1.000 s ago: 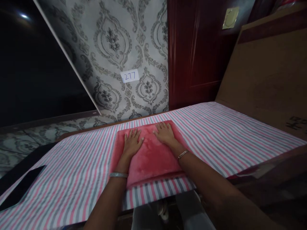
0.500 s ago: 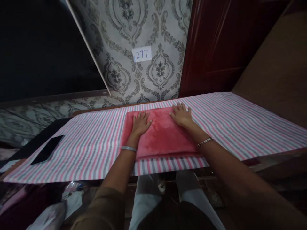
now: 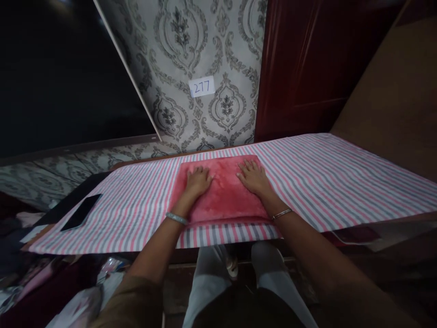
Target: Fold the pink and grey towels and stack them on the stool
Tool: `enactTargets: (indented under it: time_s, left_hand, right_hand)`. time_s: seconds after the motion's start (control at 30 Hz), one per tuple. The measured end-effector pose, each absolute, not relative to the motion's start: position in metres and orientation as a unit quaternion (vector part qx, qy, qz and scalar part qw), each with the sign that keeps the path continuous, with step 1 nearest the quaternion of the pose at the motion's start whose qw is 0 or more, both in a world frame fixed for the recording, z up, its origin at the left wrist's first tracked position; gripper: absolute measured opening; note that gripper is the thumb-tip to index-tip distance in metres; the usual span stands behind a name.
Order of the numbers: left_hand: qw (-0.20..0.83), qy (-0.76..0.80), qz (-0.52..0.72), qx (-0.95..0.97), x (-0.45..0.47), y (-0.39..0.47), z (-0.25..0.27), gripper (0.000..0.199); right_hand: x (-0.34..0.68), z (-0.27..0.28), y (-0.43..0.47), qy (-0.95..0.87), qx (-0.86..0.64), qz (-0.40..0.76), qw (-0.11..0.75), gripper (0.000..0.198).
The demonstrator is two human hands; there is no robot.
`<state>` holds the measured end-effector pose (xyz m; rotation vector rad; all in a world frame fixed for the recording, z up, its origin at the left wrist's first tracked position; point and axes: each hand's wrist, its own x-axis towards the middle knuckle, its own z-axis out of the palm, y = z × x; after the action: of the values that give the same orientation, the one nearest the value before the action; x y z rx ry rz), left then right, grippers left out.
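A folded pink plush cloth [image 3: 225,196], soft and roughly rectangular, lies flat on the striped table cover [image 3: 314,182]. On its left part rests my left hand [image 3: 198,181], palm down with the fingers somewhat spread. Toward the upper right corner of the cloth, my right hand [image 3: 253,176] lies flat with its fingers apart. Neither hand grips the fabric. The cloth's folded layers show along its near edge.
A dark phone [image 3: 82,212] lies on the cover at the left. Behind the table are a black screen [image 3: 68,82], a patterned wall with a paper marked 277 [image 3: 201,86], and a dark red door [image 3: 307,68]. Clothes and bags [image 3: 75,305] are piled below left.
My right hand has shifted slightly left and nearer, from the cloth's far edge onto its surface. My left hand has slid a little nearer too. The camera view has moved slightly.
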<state>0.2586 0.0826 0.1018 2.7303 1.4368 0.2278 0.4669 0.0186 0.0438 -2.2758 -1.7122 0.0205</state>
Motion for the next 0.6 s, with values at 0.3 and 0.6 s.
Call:
enactTargets:
  time_s: [0.3, 0.6]
  left_hand:
    - [-0.001, 0.391, 0.091, 0.916, 0.298, -0.025, 0.048, 0.063]
    - [-0.098, 0.524, 0.076, 0.843, 0.192, -0.027, 0.037, 0.066]
  right_hand:
    - [0.466, 0.043, 0.015, -0.600, -0.786, -0.001, 0.151, 0.060]
    - [0.465, 0.041, 0.017, -0.600, -0.785, -0.017, 0.151, 0.060]
